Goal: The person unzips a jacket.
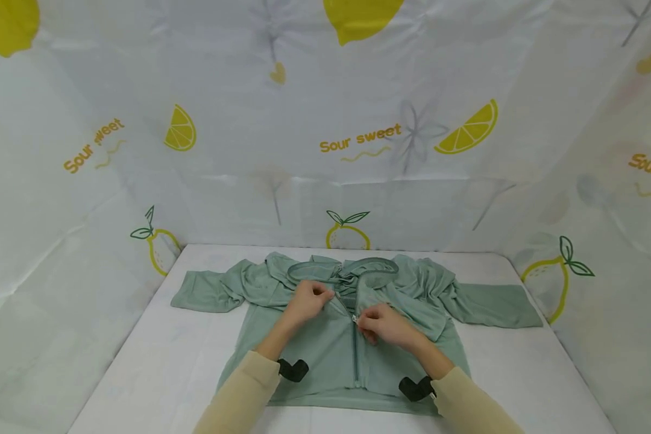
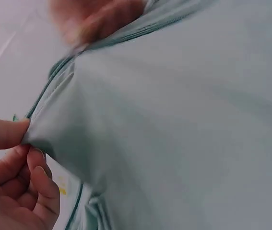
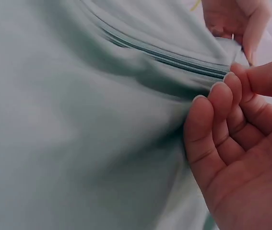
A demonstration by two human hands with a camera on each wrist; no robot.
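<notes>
A light green zip-up jacket lies front up on the white table, its sleeves stretched to both sides and its upper part bunched. The zipper is joined from the hem up to the slider, and its two edges part above that. My left hand pinches the left front edge above the slider; thumb and fingertip meet on the cloth in the left wrist view. My right hand pinches at the zipper pull, which its fingertips mostly hide. In the right wrist view, the fingers curl beside the zipper teeth.
The white table shows around the jacket. Behind and at both sides hangs a white sheet printed with lemons and words. The left sleeve and right sleeve of the jacket, as seen, reach toward the table's side edges.
</notes>
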